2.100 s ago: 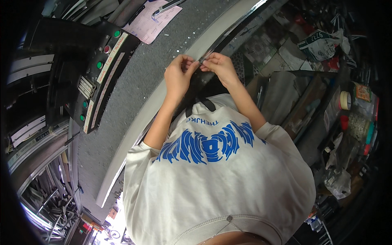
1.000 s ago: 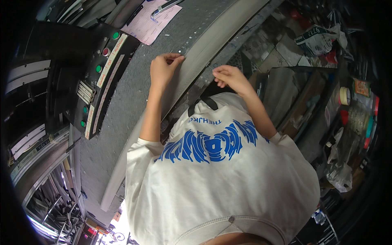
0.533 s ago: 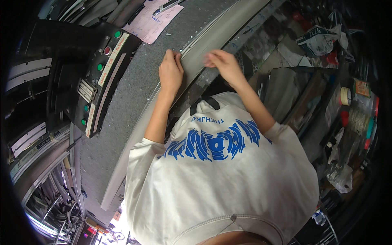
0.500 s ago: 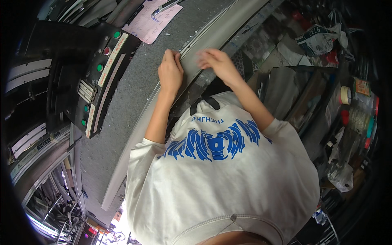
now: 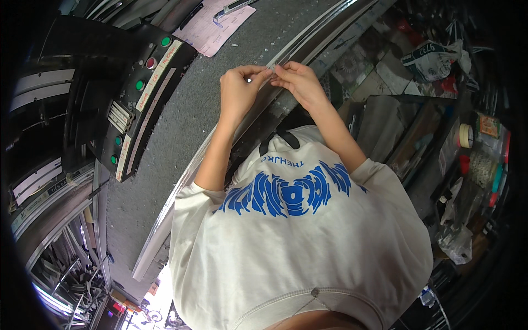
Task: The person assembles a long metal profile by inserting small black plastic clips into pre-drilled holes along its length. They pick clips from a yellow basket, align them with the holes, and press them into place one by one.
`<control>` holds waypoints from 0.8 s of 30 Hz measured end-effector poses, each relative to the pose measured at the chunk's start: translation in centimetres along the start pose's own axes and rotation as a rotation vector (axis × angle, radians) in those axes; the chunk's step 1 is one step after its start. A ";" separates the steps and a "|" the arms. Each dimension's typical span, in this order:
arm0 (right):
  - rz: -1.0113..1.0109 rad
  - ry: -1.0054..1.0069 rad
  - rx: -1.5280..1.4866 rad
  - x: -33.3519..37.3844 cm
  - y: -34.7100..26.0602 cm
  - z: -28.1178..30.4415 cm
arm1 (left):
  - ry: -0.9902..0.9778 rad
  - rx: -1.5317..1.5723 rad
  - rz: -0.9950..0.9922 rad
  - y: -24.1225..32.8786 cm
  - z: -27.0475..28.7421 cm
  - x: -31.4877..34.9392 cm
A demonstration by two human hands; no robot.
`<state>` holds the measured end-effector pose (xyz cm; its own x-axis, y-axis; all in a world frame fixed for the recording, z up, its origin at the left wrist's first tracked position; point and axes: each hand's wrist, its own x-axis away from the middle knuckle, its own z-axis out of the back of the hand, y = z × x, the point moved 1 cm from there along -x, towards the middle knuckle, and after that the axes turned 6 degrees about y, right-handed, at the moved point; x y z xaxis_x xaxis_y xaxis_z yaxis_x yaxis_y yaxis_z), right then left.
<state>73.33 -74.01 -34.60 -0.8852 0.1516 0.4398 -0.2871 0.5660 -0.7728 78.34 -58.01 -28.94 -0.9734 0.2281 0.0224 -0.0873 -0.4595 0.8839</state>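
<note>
Grey workbench (image 5: 165, 148), pink paper (image 5: 212, 27), metal strip (image 5: 286, 60)

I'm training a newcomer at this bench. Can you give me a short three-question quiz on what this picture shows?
1. True or false: both hands meet at the long metal strip.
2. Which side of the grey table holds the control panel? A left, B right.
3. What lies at the table's far end?

Key: 1 true: left hand and right hand pinch it together. 2 A. 3 pink paper sheet.
</note>
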 end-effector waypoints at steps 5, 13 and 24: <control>-0.026 -0.002 -0.047 0.1 0.0 0.6 | -0.022 -0.048 0.001 -0.1 -0.4 0.1; 0.032 0.024 -0.092 -0.5 1.2 0.1 | -0.034 0.042 -0.106 -0.9 -0.6 0.7; 0.092 0.312 -0.127 -0.7 3.2 -2.2 | 0.070 0.009 -0.181 -1.1 -2.2 1.9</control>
<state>73.81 -70.49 -36.35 -0.7450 0.4362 0.5047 -0.1458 0.6318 -0.7613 76.12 -58.98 -30.91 -0.9542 0.2464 -0.1699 -0.2611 -0.4080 0.8748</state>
